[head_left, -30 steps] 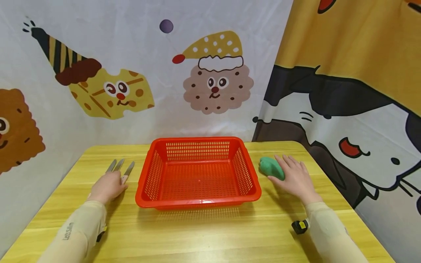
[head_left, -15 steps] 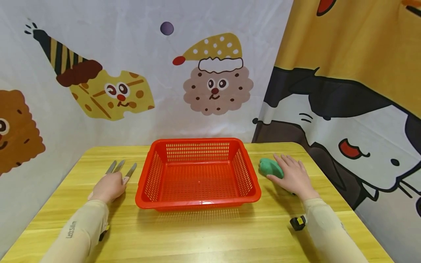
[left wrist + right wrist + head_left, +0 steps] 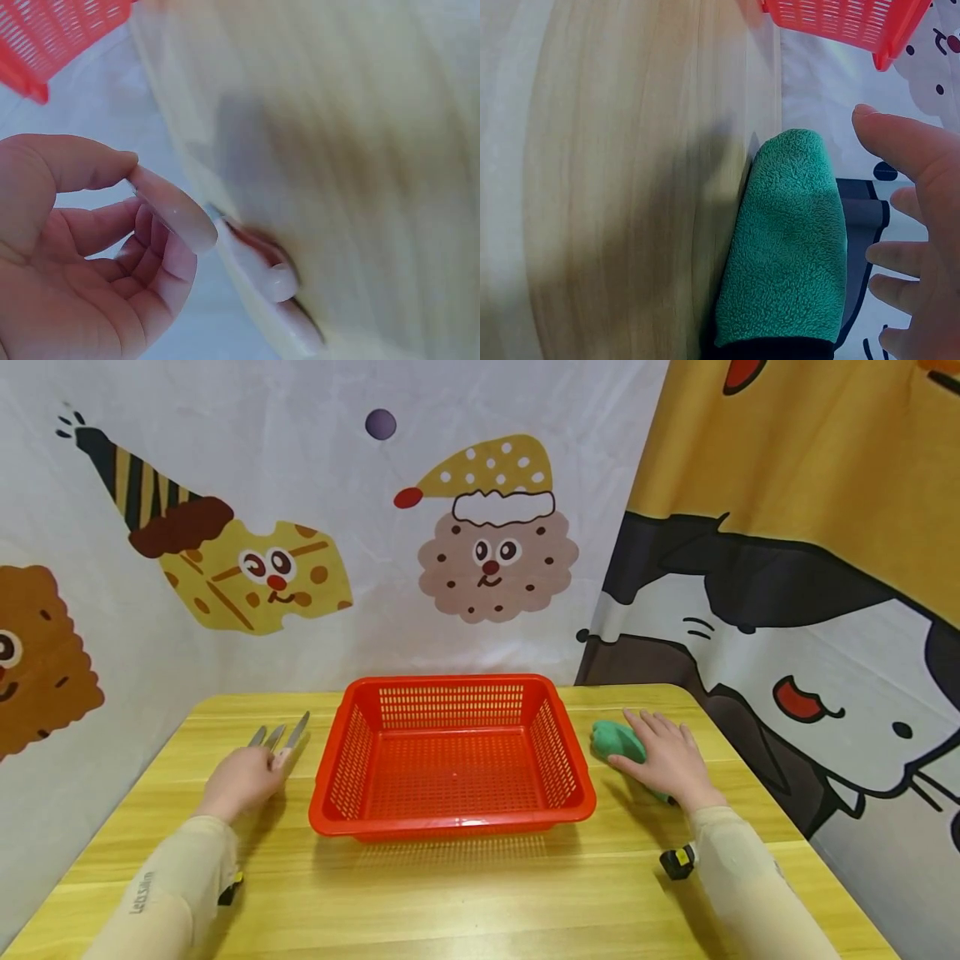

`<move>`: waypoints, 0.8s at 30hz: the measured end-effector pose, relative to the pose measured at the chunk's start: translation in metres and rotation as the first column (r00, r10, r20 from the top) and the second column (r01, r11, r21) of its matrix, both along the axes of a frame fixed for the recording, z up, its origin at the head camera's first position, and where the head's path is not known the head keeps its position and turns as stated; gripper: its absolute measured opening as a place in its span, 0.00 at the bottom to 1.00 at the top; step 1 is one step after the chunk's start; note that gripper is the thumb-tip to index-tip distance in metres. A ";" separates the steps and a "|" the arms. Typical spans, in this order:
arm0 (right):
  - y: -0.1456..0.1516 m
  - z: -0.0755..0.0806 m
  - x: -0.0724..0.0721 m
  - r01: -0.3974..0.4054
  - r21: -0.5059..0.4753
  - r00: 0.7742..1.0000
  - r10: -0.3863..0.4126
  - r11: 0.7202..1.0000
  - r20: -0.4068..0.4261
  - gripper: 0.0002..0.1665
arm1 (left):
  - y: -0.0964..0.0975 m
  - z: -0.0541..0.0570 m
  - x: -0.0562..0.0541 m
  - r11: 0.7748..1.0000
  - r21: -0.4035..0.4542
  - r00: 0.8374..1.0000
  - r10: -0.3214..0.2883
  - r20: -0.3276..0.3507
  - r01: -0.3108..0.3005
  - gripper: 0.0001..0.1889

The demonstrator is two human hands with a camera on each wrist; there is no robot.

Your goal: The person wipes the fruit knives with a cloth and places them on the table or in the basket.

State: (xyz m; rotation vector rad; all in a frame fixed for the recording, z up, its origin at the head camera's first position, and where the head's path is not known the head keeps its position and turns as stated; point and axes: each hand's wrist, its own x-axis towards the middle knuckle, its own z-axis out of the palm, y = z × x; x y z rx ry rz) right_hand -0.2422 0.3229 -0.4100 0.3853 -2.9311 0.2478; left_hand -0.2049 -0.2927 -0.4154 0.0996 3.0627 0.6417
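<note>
Over the left part of the table, my left hand [image 3: 238, 781] pinches a knife [image 3: 178, 214] by its pale pinkish handle, between thumb and forefinger. Its blade [image 3: 298, 729] points away from me. Two similar knives [image 3: 257, 737] lie on the wood just beyond that hand, their handles [image 3: 259, 266] side by side in the left wrist view. On the right, my right hand [image 3: 670, 764] hovers with fingers spread above a green terry-cloth item [image 3: 617, 741], partly covering it in the head view. The right wrist view shows its fuzzy tapered shape and a black band [image 3: 776, 349] at one end.
A red plastic basket [image 3: 453, 825] with slotted sides stands mid-table between both hands, with nothing in it. The wooden table [image 3: 450, 902] ends at a cartoon-print cloth [image 3: 360, 652] behind it and at the right.
My left hand has picked one knife up from beside the other two and moved it slightly forward. My right hand has hardly moved above the green terry-cloth item.
</note>
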 end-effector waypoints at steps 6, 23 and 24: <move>-0.001 0.000 -0.004 0.007 0.006 1.000 -0.008 1.000 0.018 0.53 | -0.002 0.016 0.008 0.996 0.089 1.000 0.028 0.009 -0.029 0.10; 0.000 -0.006 -0.014 0.020 0.013 0.996 -0.021 1.000 0.086 0.52 | 0.010 0.065 0.019 0.985 0.174 0.986 0.029 -0.166 0.000 0.19; 0.000 -0.007 -0.015 0.019 0.013 0.996 -0.020 1.000 0.090 0.51 | 0.012 0.068 0.020 0.984 0.178 0.984 0.030 -0.174 0.002 0.19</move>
